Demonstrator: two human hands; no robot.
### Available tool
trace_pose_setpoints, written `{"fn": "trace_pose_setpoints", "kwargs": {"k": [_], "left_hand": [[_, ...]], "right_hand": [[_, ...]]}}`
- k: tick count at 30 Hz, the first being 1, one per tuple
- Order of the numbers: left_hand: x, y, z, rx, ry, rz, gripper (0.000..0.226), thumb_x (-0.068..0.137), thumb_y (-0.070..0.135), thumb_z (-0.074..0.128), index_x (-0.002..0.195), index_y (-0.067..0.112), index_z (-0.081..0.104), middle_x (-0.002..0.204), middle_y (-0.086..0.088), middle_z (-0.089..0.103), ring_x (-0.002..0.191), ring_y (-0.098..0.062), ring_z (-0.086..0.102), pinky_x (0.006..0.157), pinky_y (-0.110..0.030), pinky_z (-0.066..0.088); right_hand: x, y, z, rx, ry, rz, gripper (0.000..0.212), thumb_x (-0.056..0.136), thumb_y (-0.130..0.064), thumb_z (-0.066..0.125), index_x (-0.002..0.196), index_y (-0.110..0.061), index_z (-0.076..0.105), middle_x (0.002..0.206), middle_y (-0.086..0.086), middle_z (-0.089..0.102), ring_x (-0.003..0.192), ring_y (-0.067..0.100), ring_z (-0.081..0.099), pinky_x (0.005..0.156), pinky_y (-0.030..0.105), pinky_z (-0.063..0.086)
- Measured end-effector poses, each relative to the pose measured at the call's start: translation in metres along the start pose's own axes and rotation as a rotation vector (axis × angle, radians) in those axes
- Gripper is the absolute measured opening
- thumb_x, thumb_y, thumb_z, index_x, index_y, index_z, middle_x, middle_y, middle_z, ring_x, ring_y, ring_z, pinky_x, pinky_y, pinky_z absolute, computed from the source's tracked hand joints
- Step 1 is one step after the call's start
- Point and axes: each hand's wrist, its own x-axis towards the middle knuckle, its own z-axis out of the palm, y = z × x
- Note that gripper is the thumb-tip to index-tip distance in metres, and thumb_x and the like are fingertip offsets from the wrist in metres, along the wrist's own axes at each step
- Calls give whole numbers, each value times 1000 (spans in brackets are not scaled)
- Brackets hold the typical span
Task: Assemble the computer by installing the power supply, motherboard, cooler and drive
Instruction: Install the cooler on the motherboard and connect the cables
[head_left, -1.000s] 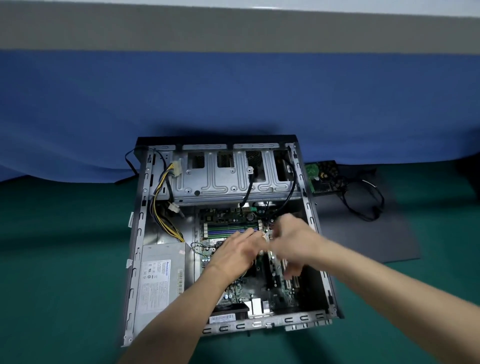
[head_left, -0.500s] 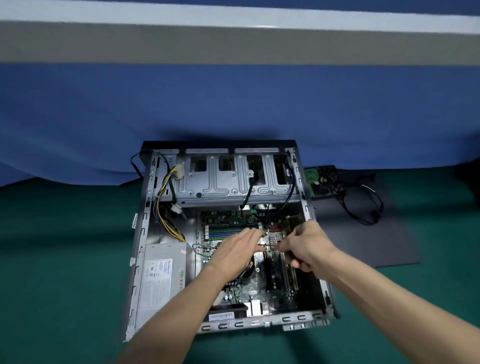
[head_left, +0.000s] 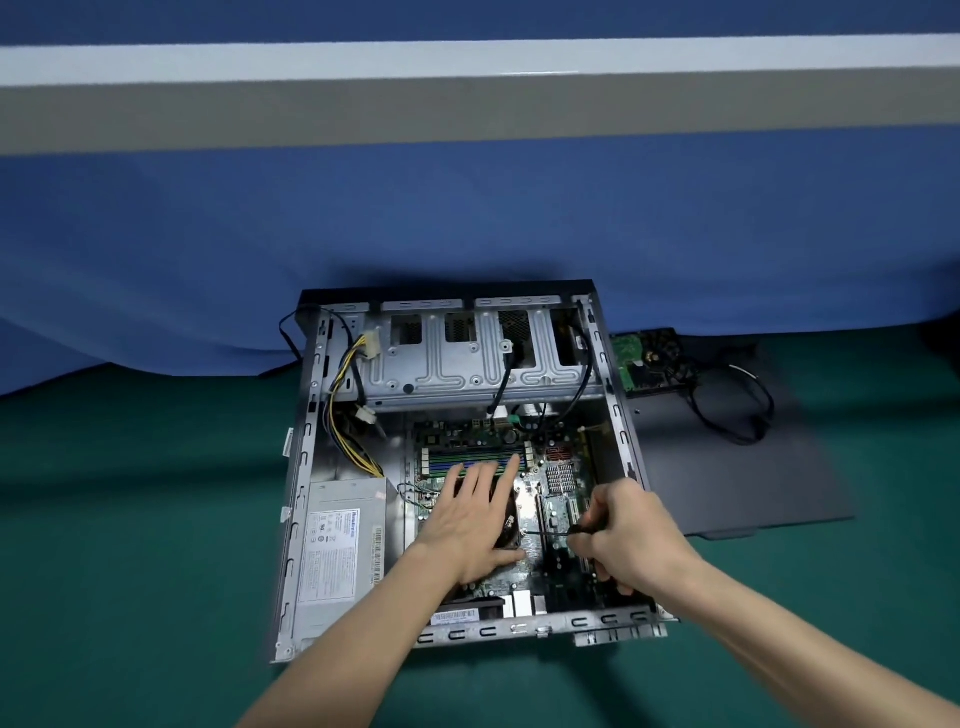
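Green table cover (head_left: 130, 519) carries one open computer case (head_left: 306, 467), lying on its side with its far end against a blue cloth (head_left: 467, 218). Inside sit one power supply (head_left: 337, 545) in the near left corner, one motherboard (head_left: 467, 431) on the case floor, and one cooler (head_left: 509, 514) at the board's middle. One drive (head_left: 631, 369) lies outside, on a dark side panel (head_left: 727, 478) just beside the case's right wall, with one looped black cable (head_left: 737, 410) next to it.

Two hands work in the case. The left hand (head_left: 467, 519) lies flat on the cooler, fingers straight and spread. The right hand (head_left: 631, 540) grips one screwdriver (head_left: 550, 532), whose shaft runs leftward to the cooler's near right corner.

Half a second ago both hands met at the cooler's far right corner. Since then the left has flattened over the fan and the right has drawn back toward the near right.

The right hand sits close to the right wall. The bay between power supply and drive cage (head_left: 467, 369) is open but for a yellow-and-black wire bundle (head_left: 345, 415).
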Motion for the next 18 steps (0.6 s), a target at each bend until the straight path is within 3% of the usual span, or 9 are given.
{"fn": "trace_pose_setpoints", "kwargs": {"k": [7, 9, 14, 18], "left_hand": [[1, 2, -1, 87, 3, 9, 108, 85, 69, 43, 146, 12, -24, 142, -13, 26, 129, -32, 27, 114, -50, 14], [2, 2, 1, 102, 10, 7, 108, 85, 70, 43, 145, 12, -25, 140, -13, 27, 126, -32, 29, 112, -50, 16], [3, 1, 5, 114, 30, 14, 110, 84, 71, 43, 144, 12, -28, 139, -13, 29, 125, -32, 30, 111, -51, 17], [3, 0, 5, 113, 45, 24, 113, 83, 71, 45, 142, 11, -30, 137, -13, 30, 123, -32, 31, 110, -51, 19]], "right_hand": [[3, -4, 3, -144, 20, -46, 22, 83, -21, 71, 76, -16, 51, 75, 4, 63, 60, 21, 58, 59, 37, 56], [4, -4, 3, -210, 14, -66, 20, 84, -24, 70, 80, -19, 51, 81, 1, 61, 66, 23, 58, 64, 36, 55], [3, -2, -2, -261, 19, -110, 25, 83, -31, 70, 76, -26, 47, 82, -3, 59, 67, 18, 57, 62, 28, 46], [4, -5, 0, -280, 12, -130, 25, 84, -30, 69, 75, -25, 46, 85, -2, 59, 76, 20, 57, 66, 29, 47]]}}
